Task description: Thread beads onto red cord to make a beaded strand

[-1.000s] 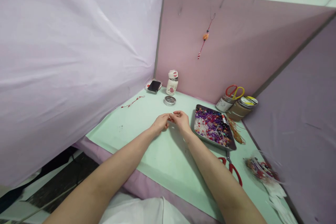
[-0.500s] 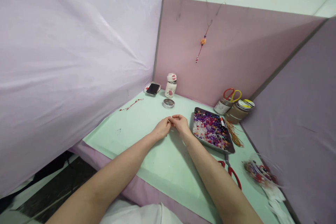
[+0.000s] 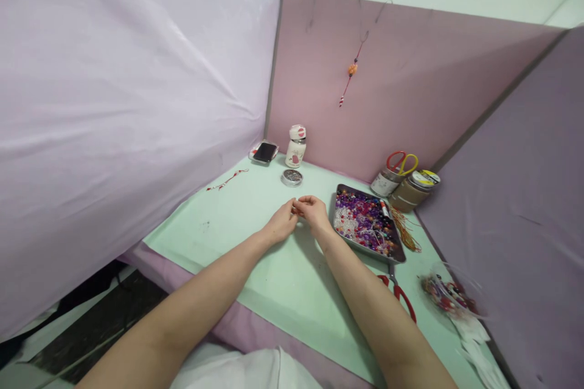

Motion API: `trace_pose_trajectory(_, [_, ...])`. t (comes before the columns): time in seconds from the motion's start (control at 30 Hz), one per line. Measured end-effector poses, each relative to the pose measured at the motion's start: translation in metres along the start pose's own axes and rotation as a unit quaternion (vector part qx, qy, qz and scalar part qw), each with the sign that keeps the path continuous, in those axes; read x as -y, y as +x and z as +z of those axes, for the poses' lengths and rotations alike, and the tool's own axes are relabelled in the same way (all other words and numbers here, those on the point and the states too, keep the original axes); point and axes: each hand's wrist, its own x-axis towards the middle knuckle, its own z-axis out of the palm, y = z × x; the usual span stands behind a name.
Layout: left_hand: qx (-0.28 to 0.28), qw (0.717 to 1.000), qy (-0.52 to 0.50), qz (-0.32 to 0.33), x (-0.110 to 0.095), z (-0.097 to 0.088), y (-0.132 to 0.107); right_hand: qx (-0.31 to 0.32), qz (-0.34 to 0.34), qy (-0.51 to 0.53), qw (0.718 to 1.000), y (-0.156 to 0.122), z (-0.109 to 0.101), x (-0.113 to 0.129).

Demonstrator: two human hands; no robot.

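Observation:
My left hand [image 3: 281,222] and my right hand [image 3: 312,213] meet fingertip to fingertip above the pale green table cover [image 3: 241,237]. Both are closed in a pinch, and whatever lies between the fingers is too small or hidden to make out. Just beyond them sits a small round tin [image 3: 292,177] with tiny metallic-looking pieces in it. Right of my right hand stands a dark metal tray [image 3: 365,248] full of purple, red, clear and orange beads. A beaded red cord [image 3: 227,180] lies at the far left of the table.
At the back are a phone [image 3: 265,152] and a white bottle [image 3: 295,151]. Scissors in a can [image 3: 385,183], a brown jar [image 3: 410,192] and cords [image 3: 406,231] stand right. Red-handled scissors [image 3: 403,302] lie beside my right forearm, near a clear bowl [image 3: 449,295]. A beaded pendant [image 3: 353,69] hangs above.
The view has shifted slightly, so everything sits a little higher. My hands keep nearly the same pinched pose, fingertips together.

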Motion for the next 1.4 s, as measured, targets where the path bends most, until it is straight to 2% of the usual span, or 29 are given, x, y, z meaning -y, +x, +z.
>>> trace_pose_trajectory(0.2, [0.011,1.0,0.008,0.012,-0.004,0.0005,-0.0013,-0.006,0.011,-0.023,1.0,-0.0011,-0.002,0.0054])
trace_pose_trajectory(0.47, [0.019,0.997,0.065,0.037,0.0058,0.0019,0.0032,0.005,0.014,-0.034,0.999,-0.0005,-0.0024,0.0107])
trace_pose_trajectory(0.57, [0.026,0.997,0.058,0.049,0.0041,0.0012,0.0027,0.011,0.023,-0.022,0.999,0.0001,-0.0023,0.0103])
trace_pose_trajectory(0.77, [0.059,0.998,-0.011,0.009,-0.002,0.0016,-0.0005,0.004,0.051,0.009,0.999,0.0019,-0.0024,0.0067])
trace_pose_trajectory(0.93, [0.052,0.998,-0.027,-0.002,0.0002,0.0021,-0.0006,0.005,0.064,0.023,0.998,0.005,-0.003,0.0026])
trace_pose_trajectory(1.17, [0.052,0.996,-0.048,-0.058,0.0014,0.0014,-0.0009,0.039,0.071,0.047,0.996,0.0041,-0.0057,0.0037])
trace_pose_trajectory(1.4, [0.057,0.995,-0.071,-0.05,-0.0035,0.0012,-0.0033,0.026,0.067,0.037,0.997,0.0012,-0.004,0.0042])
